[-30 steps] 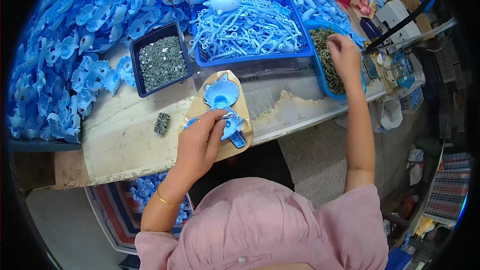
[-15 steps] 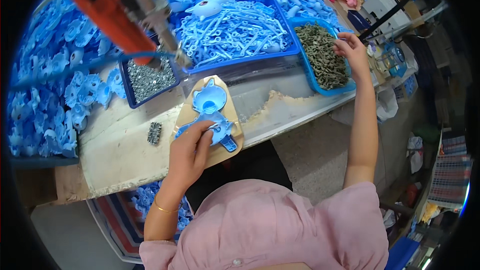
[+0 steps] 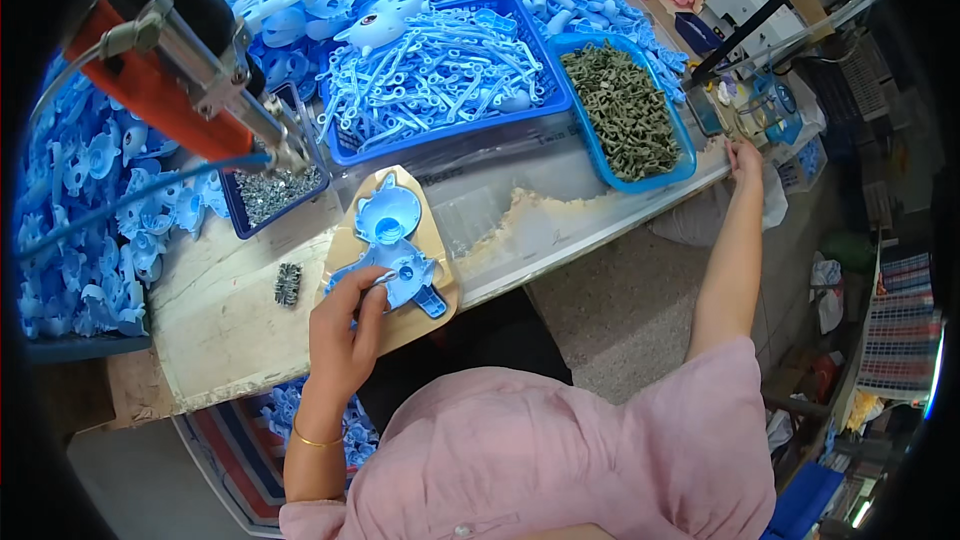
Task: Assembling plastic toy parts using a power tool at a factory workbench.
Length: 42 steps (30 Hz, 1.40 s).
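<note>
My left hand (image 3: 345, 332) is closed in a pinch on a small pale blue plastic piece (image 3: 384, 279). It is held over a blue plastic toy shell (image 3: 388, 213), which lies hollow side up on a tan board (image 3: 437, 240). My right hand (image 3: 743, 162) is at the table's right end, beside a clutter of small items. Its fingers are curled together; whatever they hold, if anything, cannot be made out. A light blue tray (image 3: 687, 166) of small grey-green parts (image 3: 625, 112) stands to the left of that hand.
A blue basket (image 3: 450, 142) holds thin pale blue links. Small metal screws (image 3: 270, 195) fill a dark tray at left. An orange-and-metal tool (image 3: 160, 90) hangs above. A dark spring-like bunch (image 3: 288, 284) lies left of the board. Blue plastic parts (image 3: 75, 240) are heaped at left and back.
My right hand has moved from the edge of the grey-green parts tray out to the table's right end. My left hand stays at the shell, pinching. The whole view has shifted slightly.
</note>
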{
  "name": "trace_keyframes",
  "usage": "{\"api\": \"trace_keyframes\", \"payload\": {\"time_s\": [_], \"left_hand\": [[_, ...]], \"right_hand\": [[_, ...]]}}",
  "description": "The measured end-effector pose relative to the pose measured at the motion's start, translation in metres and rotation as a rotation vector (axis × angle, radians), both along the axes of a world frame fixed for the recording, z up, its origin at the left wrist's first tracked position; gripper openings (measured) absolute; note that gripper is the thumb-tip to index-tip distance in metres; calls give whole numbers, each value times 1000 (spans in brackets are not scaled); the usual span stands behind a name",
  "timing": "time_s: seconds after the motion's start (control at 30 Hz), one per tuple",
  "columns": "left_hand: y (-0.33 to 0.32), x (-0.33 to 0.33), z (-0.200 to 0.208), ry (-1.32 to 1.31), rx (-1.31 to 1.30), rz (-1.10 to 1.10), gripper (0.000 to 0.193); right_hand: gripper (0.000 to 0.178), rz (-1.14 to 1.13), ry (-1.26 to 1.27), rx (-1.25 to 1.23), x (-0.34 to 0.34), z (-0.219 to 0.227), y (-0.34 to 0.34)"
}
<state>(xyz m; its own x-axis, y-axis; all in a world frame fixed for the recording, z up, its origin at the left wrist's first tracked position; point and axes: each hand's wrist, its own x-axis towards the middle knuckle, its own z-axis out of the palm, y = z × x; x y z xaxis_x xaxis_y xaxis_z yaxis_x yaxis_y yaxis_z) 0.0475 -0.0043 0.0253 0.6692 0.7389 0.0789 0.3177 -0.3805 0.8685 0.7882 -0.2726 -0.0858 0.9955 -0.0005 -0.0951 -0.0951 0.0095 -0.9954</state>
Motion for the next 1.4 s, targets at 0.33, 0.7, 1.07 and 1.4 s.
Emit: {"api": "trace_keyframes", "payload": {"time_s": [0.33,0.7,1.07,1.4], "left_hand": [[-4,5,-1,12,30,2,16],[-3,7,-5,52,72,-108,17],[-3,7,-9,10,106,-117,17],[-7,5,-7,-57,92,-74,16]], "right_hand": [[27,394,-418,-253,-135,78,96],[23,685,-632,-681,-213,105,143],[27,758,-820,-797,-228,119,151],[22,773,-855,-874,-245,127,160]]}}
